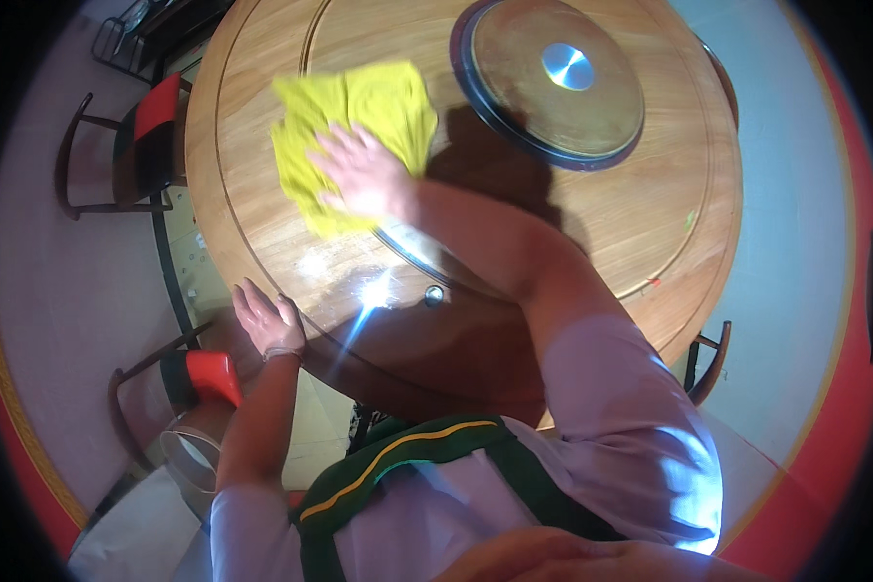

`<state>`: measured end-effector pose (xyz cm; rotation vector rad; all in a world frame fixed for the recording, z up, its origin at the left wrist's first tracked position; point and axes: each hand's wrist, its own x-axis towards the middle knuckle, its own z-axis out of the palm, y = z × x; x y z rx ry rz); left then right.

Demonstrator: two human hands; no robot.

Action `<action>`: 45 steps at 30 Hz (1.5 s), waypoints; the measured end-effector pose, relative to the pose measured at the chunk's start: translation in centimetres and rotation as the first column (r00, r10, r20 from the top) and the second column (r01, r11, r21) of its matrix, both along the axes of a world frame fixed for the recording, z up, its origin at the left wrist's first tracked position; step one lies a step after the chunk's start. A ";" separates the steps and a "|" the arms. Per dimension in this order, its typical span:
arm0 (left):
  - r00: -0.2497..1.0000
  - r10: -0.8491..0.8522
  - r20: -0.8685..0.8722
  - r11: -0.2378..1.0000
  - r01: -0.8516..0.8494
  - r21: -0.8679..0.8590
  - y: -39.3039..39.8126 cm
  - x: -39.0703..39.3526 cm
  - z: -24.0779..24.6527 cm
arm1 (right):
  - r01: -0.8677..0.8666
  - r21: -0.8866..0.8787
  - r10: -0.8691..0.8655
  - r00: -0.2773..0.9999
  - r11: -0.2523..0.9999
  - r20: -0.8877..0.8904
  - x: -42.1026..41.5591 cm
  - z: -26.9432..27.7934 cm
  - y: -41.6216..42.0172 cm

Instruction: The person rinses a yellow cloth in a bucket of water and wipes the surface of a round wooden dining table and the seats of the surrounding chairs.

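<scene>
My right hand [360, 171] lies flat, fingers spread, on a rumpled yellow cloth [393, 94] on the round wooden table [662, 189]. Both the hand and the cloth look slightly blurred. At the table's near left rim, my left hand [268, 320] rests with its thumb apart from the fingers and nothing in it. Beyond my right forearm sits a raised wooden disc [509, 65] with a dark rim and a shiny metal centre [568, 66]. A small round shiny thing [434, 295] is on the near part of the tabletop.
Wooden chairs with red and black seats, one farther [156, 109] and one nearer [211, 375], stand left of the table. Another chair's wooden arm [714, 371] shows at the right. Small green [690, 220] and red [653, 282] bits lie near the table's right side.
</scene>
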<state>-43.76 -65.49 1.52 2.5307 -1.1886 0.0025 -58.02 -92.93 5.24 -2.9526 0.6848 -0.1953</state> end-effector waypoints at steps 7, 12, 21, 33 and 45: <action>1.000 0.024 0.010 1.000 -0.024 0.016 0.0 -0.1 0.3 | 0.264 0.215 -0.097 0.813 0.940 -0.575 -30.8 1.3 11.5; 0.999 -0.006 0.045 1.000 0.006 -0.009 0.1 0.2 0.3 | 0.865 -0.169 -0.881 0.468 0.473 -0.075 -49.3 -1.6 6.1; 0.998 -0.038 0.042 0.999 0.039 -0.031 -0.2 0.5 0.4 | 0.806 -0.385 -0.872 0.490 0.451 0.006 -38.2 -6.3 -23.3; 0.998 -0.025 0.049 0.998 0.028 -0.061 -0.1 0.5 0.5 | 0.168 -0.092 -0.174 0.983 0.981 -0.057 6.3 -0.5 -5.6; 0.999 -0.037 0.011 0.995 0.038 -0.089 0.3 0.5 0.8 | 0.581 -0.112 -0.591 0.796 0.807 -0.129 -36.3 0.1 7.2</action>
